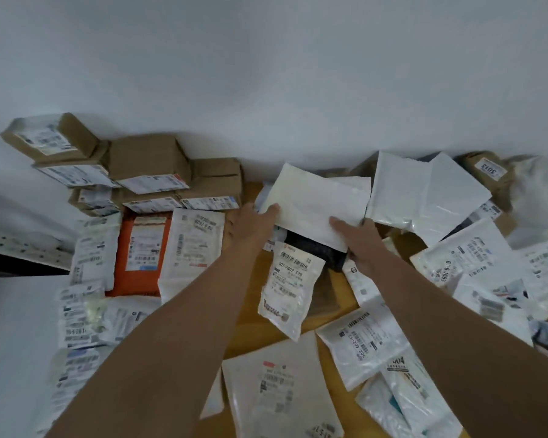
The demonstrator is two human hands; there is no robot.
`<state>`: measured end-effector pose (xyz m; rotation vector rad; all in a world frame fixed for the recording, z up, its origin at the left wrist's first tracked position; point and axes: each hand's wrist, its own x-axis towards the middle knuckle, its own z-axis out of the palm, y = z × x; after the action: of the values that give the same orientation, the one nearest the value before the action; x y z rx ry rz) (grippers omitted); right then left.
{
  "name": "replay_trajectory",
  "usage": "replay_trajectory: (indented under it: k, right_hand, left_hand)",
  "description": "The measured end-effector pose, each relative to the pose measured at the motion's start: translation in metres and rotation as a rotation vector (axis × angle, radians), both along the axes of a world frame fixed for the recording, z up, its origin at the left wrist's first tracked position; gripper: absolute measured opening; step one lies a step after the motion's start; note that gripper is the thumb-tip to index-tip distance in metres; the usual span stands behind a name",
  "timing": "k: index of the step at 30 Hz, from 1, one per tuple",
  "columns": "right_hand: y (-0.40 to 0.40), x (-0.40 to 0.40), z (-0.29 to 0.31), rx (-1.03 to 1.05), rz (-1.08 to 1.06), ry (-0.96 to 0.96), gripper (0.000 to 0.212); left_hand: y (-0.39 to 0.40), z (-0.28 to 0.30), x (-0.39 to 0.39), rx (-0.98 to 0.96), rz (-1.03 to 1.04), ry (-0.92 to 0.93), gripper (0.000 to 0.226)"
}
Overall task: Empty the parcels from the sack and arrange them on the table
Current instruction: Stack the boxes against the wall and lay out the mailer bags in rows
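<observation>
**Parcels spread across a yellow-brown table**

A pale wall rose behind the yellow-brown table point(336, 292), which was strewn with parcels. We held one cream-white parcel point(317, 197) between both hands at the far middle of the table, raised above a black parcel point(317, 251). Our left hand point(250, 222) gripped its left edge, thumb curled over the top. Our right hand point(358, 241) held its lower right corner, thumb on top; how the fingers underneath lay we could not tell. Brown cardboard boxes point(146, 169) were stacked against the wall at the far left. An orange parcel point(140, 248) lay flat in front of them, among white labelled ones.
</observation>
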<state>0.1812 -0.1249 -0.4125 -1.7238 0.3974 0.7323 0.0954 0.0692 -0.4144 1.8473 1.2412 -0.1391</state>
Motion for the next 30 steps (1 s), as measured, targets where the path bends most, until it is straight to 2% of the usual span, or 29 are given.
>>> replay_trajectory:
  k: [2, 6, 8, 12, 14, 15, 17, 18, 20, 21, 23, 27, 30]
  right_hand:
    - [-0.007, -0.006, 0.004, 0.039, 0.030, -0.002, 0.065]
    - [-0.038, -0.022, 0.012, 0.029, 0.046, -0.014, 0.072]
    - [-0.061, -0.035, 0.013, -0.092, 0.034, -0.057, 0.062]
    - [-0.106, -0.056, 0.011, -0.359, -0.130, -0.106, 0.075]
    - [-0.119, -0.062, 0.015, -0.555, -0.166, -0.216, 0.078]
    - [-0.122, -0.065, 0.016, -0.688, -0.110, -0.330, 0.079]
    - [-0.125, -0.069, 0.015, -0.874, 0.163, -0.682, 0.081]
    - [-0.123, -0.070, 0.013, -0.916, 0.367, -0.825, 0.083]
    - [-0.113, -0.069, 0.006, -0.919, 0.751, -0.940, 0.090]
    - [-0.110, -0.067, 0.000, -0.912, 0.889, -0.937, 0.092]
    - [-0.110, -0.064, -0.013, -0.930, 1.017, -0.875, 0.093]
    - [-0.133, -0.063, -0.034, -0.945, 0.874, -0.656, 0.088]
    - [-0.142, -0.061, -0.034, -0.942, 0.826, -0.589, 0.084]
  left_hand:
    - [-0.008, -0.002, -0.005, 0.084, -0.019, -0.027, 0.067]
    - [-0.043, -0.003, -0.026, 0.260, -0.169, -0.191, 0.059]
    - [-0.065, -0.001, -0.039, 0.308, -0.245, -0.263, 0.055]
    - [-0.107, -0.002, -0.056, 0.220, -0.490, -0.294, 0.061]
    - [-0.121, -0.003, -0.059, 0.210, -0.567, -0.293, 0.062]
    - [-0.124, -0.003, -0.060, 0.227, -0.593, -0.301, 0.063]
    - [-0.127, -0.003, -0.062, 0.238, -0.646, -0.354, 0.069]
    - [-0.127, -0.004, -0.064, 0.191, -0.670, -0.388, 0.073]
    - [-0.123, -0.007, -0.068, 0.118, -0.712, -0.443, 0.072]
    - [-0.121, -0.011, -0.069, 0.152, -0.744, -0.443, 0.067]
    - [-0.116, -0.019, -0.071, 0.280, -0.777, -0.390, 0.055]
    - [-0.103, -0.026, -0.073, 0.497, -0.571, -0.156, 0.035]
    - [-0.101, -0.027, -0.071, 0.487, -0.484, -0.026, 0.030]
